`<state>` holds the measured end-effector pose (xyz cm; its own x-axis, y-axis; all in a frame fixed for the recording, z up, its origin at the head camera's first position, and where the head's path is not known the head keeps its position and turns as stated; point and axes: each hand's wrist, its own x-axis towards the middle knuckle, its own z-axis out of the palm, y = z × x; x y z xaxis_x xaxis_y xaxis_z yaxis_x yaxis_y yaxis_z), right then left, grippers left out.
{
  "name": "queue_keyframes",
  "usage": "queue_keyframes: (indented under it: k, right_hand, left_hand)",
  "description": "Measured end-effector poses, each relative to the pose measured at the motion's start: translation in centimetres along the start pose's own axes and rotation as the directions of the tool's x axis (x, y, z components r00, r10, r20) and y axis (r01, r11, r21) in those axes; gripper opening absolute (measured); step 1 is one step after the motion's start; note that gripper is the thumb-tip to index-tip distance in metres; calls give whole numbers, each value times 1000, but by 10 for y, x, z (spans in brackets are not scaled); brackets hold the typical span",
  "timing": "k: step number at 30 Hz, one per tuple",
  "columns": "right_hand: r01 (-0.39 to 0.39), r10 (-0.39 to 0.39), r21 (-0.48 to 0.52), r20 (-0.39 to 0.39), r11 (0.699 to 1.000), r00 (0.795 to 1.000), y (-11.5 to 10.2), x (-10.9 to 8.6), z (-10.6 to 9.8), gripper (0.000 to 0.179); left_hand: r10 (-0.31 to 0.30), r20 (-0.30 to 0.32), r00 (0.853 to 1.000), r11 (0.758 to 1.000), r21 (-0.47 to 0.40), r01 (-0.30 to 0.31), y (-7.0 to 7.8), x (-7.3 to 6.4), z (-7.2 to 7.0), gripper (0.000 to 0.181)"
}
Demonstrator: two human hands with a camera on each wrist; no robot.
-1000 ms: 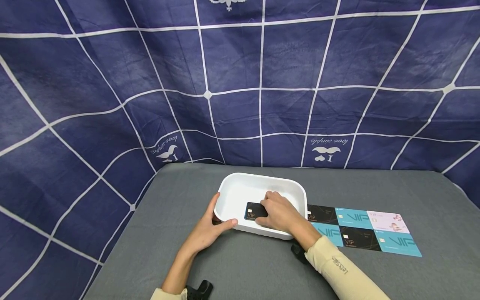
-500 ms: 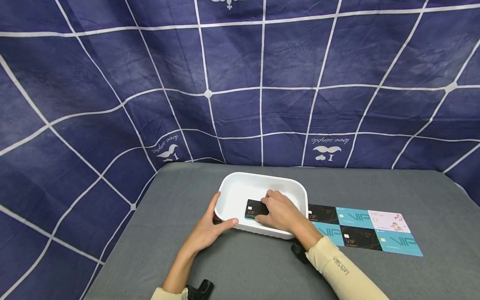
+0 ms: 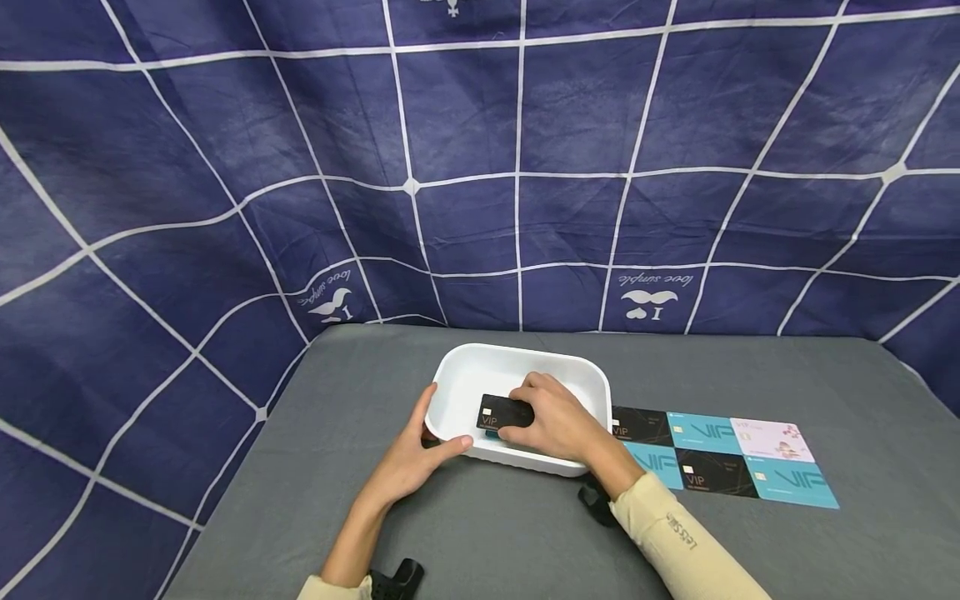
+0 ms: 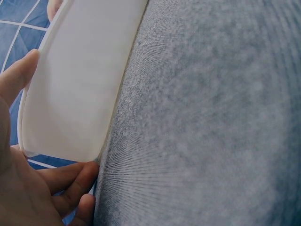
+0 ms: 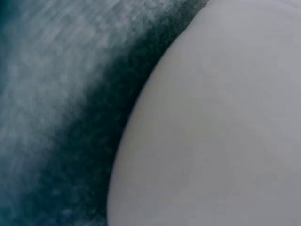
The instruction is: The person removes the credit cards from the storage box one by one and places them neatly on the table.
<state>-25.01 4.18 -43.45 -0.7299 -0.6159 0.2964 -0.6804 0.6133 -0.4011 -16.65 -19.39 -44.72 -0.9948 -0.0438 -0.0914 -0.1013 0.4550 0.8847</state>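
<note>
A white plastic tray [image 3: 468, 373] stands on the grey cloth in the head view. My left hand [image 3: 408, 465] grips its left end, thumb on the near rim; the left wrist view shows the fingers bent against the tray's outside [image 4: 80, 84]. Inside the tray, my right hand [image 3: 557, 423] pinches a black VIP card [image 3: 501, 412] by its right part, which the fingers hide. A sliver of teal card [image 3: 491, 434] shows below the black one. Only the tray's wall [image 5: 211, 132] and cloth fill the right wrist view; the hand is out of it.
Right of the tray, VIP cards lie edge to edge in two rows: black [image 3: 642, 427], teal [image 3: 701, 431] and pink [image 3: 772, 439] at the back, teal [image 3: 652, 462], black [image 3: 716, 473] and teal [image 3: 793, 482] in front. A blue checked cloth [image 3: 570, 217] hangs behind.
The black card has shifted slightly up and left with my right hand, baring a teal edge beneath it. My left hand keeps its place on the tray.
</note>
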Motion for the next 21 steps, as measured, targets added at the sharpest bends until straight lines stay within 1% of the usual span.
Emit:
queue_keyframes:
  k: [2, 7, 12, 18, 21]
  right_hand:
    - [8, -8, 26, -20, 1000, 1000, -1, -1, -2, 51]
    - [27, -23, 57, -66, 998, 998, -1, 0, -2, 48]
    - [52, -48, 50, -86, 997, 995, -1, 1, -2, 46]
    - [111, -109, 10, -106, 994, 988, -2, -1, -3, 43]
    - [109, -107, 12, -129, 994, 986, -2, -2, -5, 41]
  left_hand:
    - [-3, 2, 1000, 1000, 2, 3, 0, 0, 0, 102]
    - [1, 4, 1000, 1000, 8, -1, 0, 0, -2, 102]
    - [2, 1, 1000, 1000, 16, -2, 0, 1, -3, 102]
    - [-7, 5, 1000, 1000, 30, 7, 1, 1, -2, 102]
    - [0, 4, 1000, 1000, 25, 0, 0, -1, -2, 102]
